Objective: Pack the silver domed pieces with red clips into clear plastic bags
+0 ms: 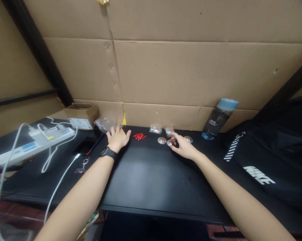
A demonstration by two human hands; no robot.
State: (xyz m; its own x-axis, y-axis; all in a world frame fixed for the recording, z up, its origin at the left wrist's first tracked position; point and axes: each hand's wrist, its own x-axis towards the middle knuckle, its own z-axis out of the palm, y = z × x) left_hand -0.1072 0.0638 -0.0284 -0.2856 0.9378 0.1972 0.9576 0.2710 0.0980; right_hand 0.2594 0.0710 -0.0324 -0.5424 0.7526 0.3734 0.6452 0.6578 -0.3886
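On the black table (146,180), right hand's (183,147) fingers around a silvery disc (170,143) (left hand (117,139) spread wide).

On the left of the bench (151,180), a white power strip (35,144) with cables plugged in, then an open cardboard box (82,115) near the cardboard wall (166,73). In front of the box, a dark phone (84,146) beside a slim pen (94,144), with a keychain (80,170) nearer the front edge. On the right, a blue-capped clear bottle (216,120) and a black NIKE bag (271,157).
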